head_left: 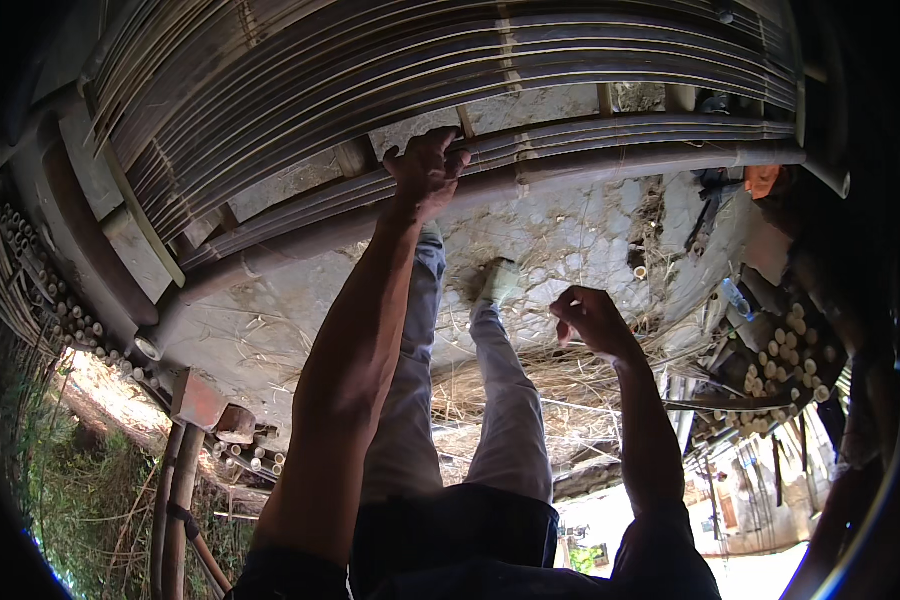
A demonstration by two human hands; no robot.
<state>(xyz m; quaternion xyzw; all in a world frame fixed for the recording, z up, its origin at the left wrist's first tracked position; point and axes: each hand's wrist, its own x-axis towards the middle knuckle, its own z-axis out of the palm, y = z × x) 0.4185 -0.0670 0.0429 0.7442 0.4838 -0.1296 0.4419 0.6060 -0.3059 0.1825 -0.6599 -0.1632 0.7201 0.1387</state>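
A long bench-like frame of dark bamboo slats spans the top of the view, with a thick bamboo pole along its near edge. My left hand reaches over that pole to the narrow front band of slats. Its thumb and fingers are apart, and I see nothing held in them; whether the fingertips press on the slats cannot be made out. My right hand hangs in the air above the ground, away from the frame. Its fingers are curled in, with nothing visible in them.
Stacks of cut bamboo poles lie at the right, near a plastic bottle. More bamboo ends show at the left. Dry strips and straw litter the cracked floor around my feet. An orange item sits at the frame's right end.
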